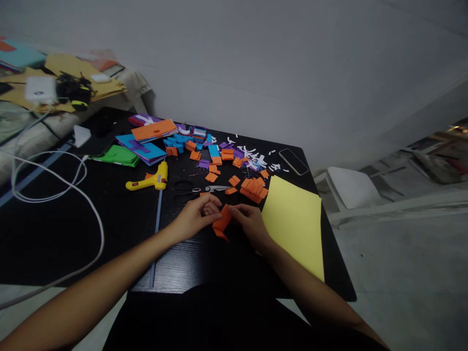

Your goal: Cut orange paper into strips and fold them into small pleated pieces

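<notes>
An orange folded paper strip [222, 225] is held between my two hands above the black table [204, 268]. My left hand [199, 214] pinches its left edge with the fingers curled. At its upper right edge, my right hand [250, 222] grips it between thumb and fingers. Scissors [217, 188] with black handles lie just beyond my left hand. Small folded orange pieces [254, 189] are gathered beyond my right hand. A yellow sheet stack [296, 219] lies to the right, partly behind my right forearm.
A yellow glue gun [148, 181] lies left of the scissors. Farther back are blue sheets [146, 151], green sheets [119, 155] and white scraps [252, 155]. A phone [293, 162] rests near the back right corner. A white cable [97, 219] loops across the left side.
</notes>
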### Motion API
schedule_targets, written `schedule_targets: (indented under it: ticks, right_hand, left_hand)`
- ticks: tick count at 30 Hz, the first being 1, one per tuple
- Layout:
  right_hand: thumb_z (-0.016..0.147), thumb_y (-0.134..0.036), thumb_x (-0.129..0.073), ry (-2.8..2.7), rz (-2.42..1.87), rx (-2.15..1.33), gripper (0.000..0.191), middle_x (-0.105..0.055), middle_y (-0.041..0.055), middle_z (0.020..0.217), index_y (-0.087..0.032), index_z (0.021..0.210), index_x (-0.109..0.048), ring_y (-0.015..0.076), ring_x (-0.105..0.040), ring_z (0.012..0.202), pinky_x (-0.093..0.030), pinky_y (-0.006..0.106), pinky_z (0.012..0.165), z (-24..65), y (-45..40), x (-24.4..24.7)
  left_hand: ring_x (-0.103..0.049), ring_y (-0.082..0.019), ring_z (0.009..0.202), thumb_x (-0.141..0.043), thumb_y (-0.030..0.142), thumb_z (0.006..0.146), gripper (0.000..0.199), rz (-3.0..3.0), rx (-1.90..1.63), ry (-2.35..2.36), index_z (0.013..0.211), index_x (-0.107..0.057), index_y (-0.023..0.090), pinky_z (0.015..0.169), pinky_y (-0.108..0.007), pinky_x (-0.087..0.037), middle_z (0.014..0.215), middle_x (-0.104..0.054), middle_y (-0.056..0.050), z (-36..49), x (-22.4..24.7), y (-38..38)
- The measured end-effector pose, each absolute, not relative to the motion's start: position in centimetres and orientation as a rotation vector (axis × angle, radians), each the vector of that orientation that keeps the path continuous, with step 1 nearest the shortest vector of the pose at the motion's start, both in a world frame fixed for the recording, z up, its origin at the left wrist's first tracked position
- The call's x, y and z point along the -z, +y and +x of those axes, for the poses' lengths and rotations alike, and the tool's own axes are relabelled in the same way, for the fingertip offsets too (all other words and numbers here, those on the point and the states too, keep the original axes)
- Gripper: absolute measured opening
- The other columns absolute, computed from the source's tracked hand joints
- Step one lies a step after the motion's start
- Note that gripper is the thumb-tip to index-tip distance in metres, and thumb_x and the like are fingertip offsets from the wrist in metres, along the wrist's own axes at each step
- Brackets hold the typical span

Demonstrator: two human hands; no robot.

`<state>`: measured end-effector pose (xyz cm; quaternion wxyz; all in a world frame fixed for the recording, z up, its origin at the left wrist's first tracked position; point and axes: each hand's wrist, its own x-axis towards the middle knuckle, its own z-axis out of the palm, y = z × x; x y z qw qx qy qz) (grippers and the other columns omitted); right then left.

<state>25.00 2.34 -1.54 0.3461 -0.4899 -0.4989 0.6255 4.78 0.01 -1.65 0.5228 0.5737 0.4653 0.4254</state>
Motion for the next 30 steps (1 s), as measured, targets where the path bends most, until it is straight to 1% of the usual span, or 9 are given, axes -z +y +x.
schedule_targets:
  ticks: [4,8,11,13,15,20,26,30]
  right_hand:
    - [0.071,-0.057,-0.085,-1.214,-1.238,-1.668,0.037,-0.076,0.0022,0.074,-0.02,0.075,-0.078,0.0208,-0.07,0.069,-0.061,0.037,0.072,24.91,2.46,1.49]
    - [0.071,-0.059,-0.084,-1.22,-1.233,-1.659,0.039,-0.074,0.002,0.072,-0.021,0.073,-0.077,0.0207,-0.069,0.069,-0.061,0.037,0.073,24.89,2.45,1.49]
    - [0.073,-0.06,-0.082,-1.225,-1.205,-1.672,0.04,-0.077,0.003,0.082,-0.021,0.082,-0.08,0.0218,-0.071,0.077,-0.061,0.037,0.077,24.91,2.42,1.43]
    - [0.076,-0.058,-0.08,-1.282,-1.192,-1.657,0.038,-0.078,0.0031,0.089,-0.022,0.089,-0.081,0.022,-0.071,0.084,-0.059,0.036,0.08,24.96,2.43,1.41]
    - [0.078,-0.053,-0.08,-1.374,-1.192,-1.626,0.032,-0.079,0.0026,0.09,-0.022,0.089,-0.081,0.0214,-0.071,0.086,-0.057,0.035,0.082,25.04,2.46,1.47]
    - [0.08,-0.045,-0.078,-1.448,-1.219,-1.599,0.023,-0.078,0.0016,0.082,-0.023,0.083,-0.08,0.0192,-0.069,0.077,-0.052,0.033,0.078,25.19,2.54,1.85]
    - [0.079,-0.045,-0.079,-1.422,-1.231,-1.614,0.023,-0.074,0.0001,0.074,-0.022,0.078,-0.079,0.0175,-0.064,0.07,-0.049,0.031,0.072,25.23,2.61,1.69]
    - [0.078,-0.043,-0.08,-1.421,-1.205,-1.625,0.021,-0.073,-0.0008,0.075,-0.022,0.079,-0.078,0.0172,-0.063,0.071,-0.049,0.03,0.072,25.22,2.6,1.36]
  left_hand:
    - [-0.056,-0.011,0.066,-0.077,0.033,0.081,0.028,1.358,-1.018,1.109,0.1,-0.062,0.019,0.064,-0.025,-0.046,0.076,-0.062,0.004,4.79,1.5,0.0]
    - [-0.055,-0.011,0.065,-0.077,0.035,0.081,0.028,1.357,-1.011,1.116,0.099,-0.062,0.02,0.064,-0.025,-0.046,0.075,-0.061,0.005,4.81,1.45,-0.02]
    - [-0.056,-0.011,0.066,-0.077,0.037,0.081,0.03,1.361,-1.007,1.122,0.101,-0.062,0.02,0.064,-0.025,-0.046,0.075,-0.061,0.004,4.73,1.61,0.04]
    - [-0.057,-0.012,0.067,-0.077,0.038,0.081,0.031,1.365,-0.994,1.112,0.101,-0.061,0.02,0.065,-0.026,-0.047,0.076,-0.062,0.004,4.68,1.75,0.07]
    - [-0.059,-0.013,0.068,-0.076,0.038,0.082,0.031,1.367,-0.98,1.084,0.102,-0.06,0.021,0.066,-0.027,-0.049,0.077,-0.064,0.004,4.66,1.83,0.06]
    - [-0.059,-0.013,0.069,-0.075,0.036,0.083,0.029,1.375,-0.951,1.041,0.1,-0.058,0.021,0.067,-0.027,-0.049,0.079,-0.064,0.002,4.76,1.64,-0.07]
    - [-0.057,-0.012,0.069,-0.073,0.031,0.082,0.025,1.412,-0.948,1.068,0.099,-0.058,0.021,0.067,-0.027,-0.047,0.078,-0.062,0.003,4.7,1.51,-0.06]
    - [-0.055,-0.011,0.067,-0.072,0.025,0.081,0.024,1.417,-0.937,1.069,0.1,-0.058,0.021,0.065,-0.025,-0.045,0.076,-0.06,0.004,4.53,1.54,-0.03]
